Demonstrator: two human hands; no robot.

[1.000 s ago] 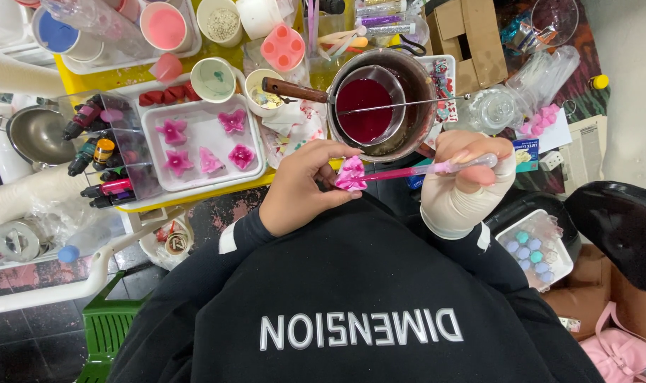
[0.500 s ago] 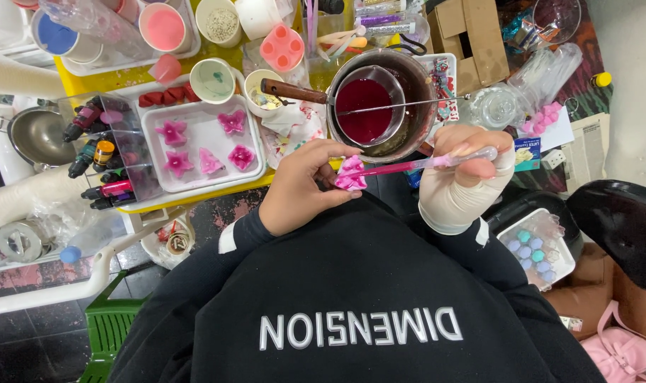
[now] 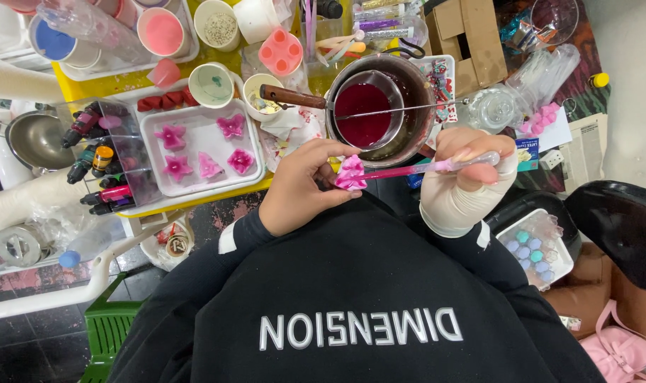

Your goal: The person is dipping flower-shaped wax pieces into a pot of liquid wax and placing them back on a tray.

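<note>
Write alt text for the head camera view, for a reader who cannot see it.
Seen from above, a person's left hand holds a small pink flower shape while the bandaged right hand points a clear dropper at it. Ahead sit a pot of dark red liquid and a white tray of pink flowers.

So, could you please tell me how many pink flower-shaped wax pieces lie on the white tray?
4 pink flower-shaped wax pieces on the white tray: upper left, upper right, lower left, lower right; a small pink cone sits between them.

Single head view, steep downward, close over cluttered worktable (image 3: 195,206)
</note>
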